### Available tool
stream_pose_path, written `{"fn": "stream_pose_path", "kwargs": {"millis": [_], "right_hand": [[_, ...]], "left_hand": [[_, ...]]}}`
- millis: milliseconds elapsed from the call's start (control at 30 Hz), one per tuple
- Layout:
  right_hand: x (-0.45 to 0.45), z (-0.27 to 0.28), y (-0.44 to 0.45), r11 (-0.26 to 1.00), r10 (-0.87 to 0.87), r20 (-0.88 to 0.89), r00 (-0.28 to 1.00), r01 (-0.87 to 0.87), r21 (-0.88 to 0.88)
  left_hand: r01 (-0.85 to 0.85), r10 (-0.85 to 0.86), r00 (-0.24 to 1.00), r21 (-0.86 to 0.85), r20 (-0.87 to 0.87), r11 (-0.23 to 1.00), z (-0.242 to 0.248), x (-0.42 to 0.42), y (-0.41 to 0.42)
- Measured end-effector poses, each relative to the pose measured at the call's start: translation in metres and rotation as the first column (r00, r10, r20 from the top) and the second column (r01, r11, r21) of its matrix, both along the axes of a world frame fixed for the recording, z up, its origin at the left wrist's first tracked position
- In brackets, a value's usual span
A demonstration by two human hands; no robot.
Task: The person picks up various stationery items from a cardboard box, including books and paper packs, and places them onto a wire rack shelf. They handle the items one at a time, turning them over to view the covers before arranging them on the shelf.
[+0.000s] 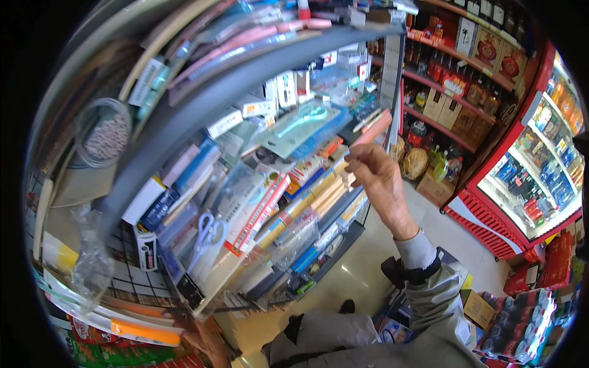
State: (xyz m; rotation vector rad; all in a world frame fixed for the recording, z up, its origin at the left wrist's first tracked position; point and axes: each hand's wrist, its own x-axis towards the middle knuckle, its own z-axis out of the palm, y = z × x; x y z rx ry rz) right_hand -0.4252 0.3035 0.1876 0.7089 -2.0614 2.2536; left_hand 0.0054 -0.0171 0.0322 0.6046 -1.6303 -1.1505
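Observation:
Over the right part of a stationery shelf is my right hand [375, 184], its thumb and fingers bent close together near a pink packet [375, 128] and some wooden sticks [329, 195]. Whether something small is between its fingertips cannot be told. My left hand [207, 340], blurred and partly hidden, is low at the shelf's near left corner, beside an orange strip [145, 332]. On the shelf between them lie purple-handled scissors [209, 234], a red-and-white box [260, 209] and a teal packaged item [301, 122].
A grey shelf edge [257, 69] curves above the goods, with a clear round tub [103, 133] at left. A red-framed drinks cooler [487, 232], bottle shelves [453, 94] and a wrapped pack of bottles [517, 324] stand at right.

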Motion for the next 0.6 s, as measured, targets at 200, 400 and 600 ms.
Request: {"fn": "stream_pose_path", "kwargs": {"millis": [200,400,600], "right_hand": [[-0.009,-0.006,0.019,1.000,0.028,0.099,0.995,-0.028,-0.005],[-0.009,-0.022,0.042,0.999,0.019,0.175,0.984,-0.026,0.037],[-0.004,-0.054,0.068,1.000,0.006,0.271,0.963,-0.014,0.028]], "left_hand": [[-0.124,0.274,0.908,-0.420,0.318,0.899,0.048,-0.023,0.038],[-0.141,0.244,0.920,-0.323,0.306,0.936,0.049,-0.031,0.040],[-0.164,0.264,0.913,-0.314,0.310,0.935,0.038,-0.028,0.036]]}}
